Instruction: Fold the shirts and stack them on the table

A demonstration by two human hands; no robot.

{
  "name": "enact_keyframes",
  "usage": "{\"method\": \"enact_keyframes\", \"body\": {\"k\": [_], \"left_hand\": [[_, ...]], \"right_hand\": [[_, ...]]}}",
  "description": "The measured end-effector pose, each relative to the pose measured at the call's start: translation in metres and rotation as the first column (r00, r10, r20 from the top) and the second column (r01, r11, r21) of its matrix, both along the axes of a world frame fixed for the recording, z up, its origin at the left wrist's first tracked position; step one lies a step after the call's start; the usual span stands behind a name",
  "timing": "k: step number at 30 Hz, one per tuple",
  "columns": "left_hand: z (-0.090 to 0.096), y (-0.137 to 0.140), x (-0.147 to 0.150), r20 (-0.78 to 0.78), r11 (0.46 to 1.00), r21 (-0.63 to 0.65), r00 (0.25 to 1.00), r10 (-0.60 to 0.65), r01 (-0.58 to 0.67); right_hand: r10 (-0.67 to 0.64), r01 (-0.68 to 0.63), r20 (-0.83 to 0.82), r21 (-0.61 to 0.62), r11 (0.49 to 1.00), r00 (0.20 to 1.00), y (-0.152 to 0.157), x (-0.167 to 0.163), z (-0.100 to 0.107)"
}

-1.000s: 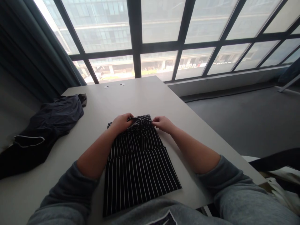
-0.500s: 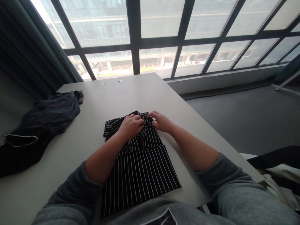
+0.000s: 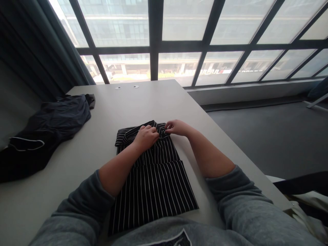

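Note:
A black shirt with white stripes point(image 3: 153, 191) lies folded on the white table in front of me, its collar end pointing away. My left hand point(image 3: 146, 137) rests over the collar area with its fingers curled onto the cloth; the fingertips are partly hidden. At the right side of the collar, my right hand point(image 3: 176, 127) pinches a bit of the striped fabric between thumb and fingers. The lower part of the shirt is folded up, making a straight edge across its middle.
Dark crumpled clothes point(image 3: 58, 116) lie on the left of the white table point(image 3: 159, 99). Two round cable-hole covers sit near its far edge. Beyond are large windows and a dark curtain point(image 3: 30, 41). More fabric point(image 3: 307, 205) is at the lower right, beside the table.
My right hand has closed from a looser, spread grasp into a pinch on the collar's right side. My left hand stays on the collar. The whole view has shifted slightly.

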State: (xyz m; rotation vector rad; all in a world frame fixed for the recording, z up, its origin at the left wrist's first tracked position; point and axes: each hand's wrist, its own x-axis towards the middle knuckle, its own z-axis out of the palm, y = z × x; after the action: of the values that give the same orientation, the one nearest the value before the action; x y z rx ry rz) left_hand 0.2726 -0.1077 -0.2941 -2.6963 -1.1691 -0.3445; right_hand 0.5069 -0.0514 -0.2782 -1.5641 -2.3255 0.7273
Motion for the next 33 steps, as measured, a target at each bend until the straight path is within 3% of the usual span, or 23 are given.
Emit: {"method": "enact_keyframes", "body": {"k": [4,8,14,20,24,29,33], "left_hand": [[0.004,0.004,-0.008,0.038,1.000,0.020,0.999,-0.024,0.023],[0.010,0.007,-0.022,0.064,0.998,-0.003,0.996,-0.060,0.060],[0.009,0.009,-0.029,-0.010,0.984,-0.109,0.990,-0.141,0.139],[0.013,0.006,-0.028,-0.019,0.980,-0.128,0.987,-0.157,0.154],[0.018,0.002,-0.025,0.050,0.996,-0.075,0.997,-0.050,0.054],[0.013,-0.001,-0.020,0.281,0.989,0.011,0.950,0.138,-0.147],[0.002,0.006,-0.021,0.320,0.939,-0.175,0.885,0.338,-0.296]], "right_hand": [[0.007,-0.006,-0.013,0.022,1.000,1.000,-0.006,0.004,-0.004],[-0.081,0.082,-0.018,0.042,0.996,0.997,-0.007,0.005,-0.001],[-0.084,0.083,0.003,-0.161,0.983,0.997,-0.015,0.008,-0.005],[0.019,-0.016,0.065,-0.039,0.999,0.998,-0.021,0.008,-0.003],[0.121,-0.122,0.064,0.014,0.992,0.991,-0.029,0.011,0.005],[0.305,-0.314,0.081,0.144,0.938,0.949,-0.038,0.022,0.006],[0.326,-0.323,0.041,0.290,0.901,0.945,-0.033,0.028,-0.002]]}}
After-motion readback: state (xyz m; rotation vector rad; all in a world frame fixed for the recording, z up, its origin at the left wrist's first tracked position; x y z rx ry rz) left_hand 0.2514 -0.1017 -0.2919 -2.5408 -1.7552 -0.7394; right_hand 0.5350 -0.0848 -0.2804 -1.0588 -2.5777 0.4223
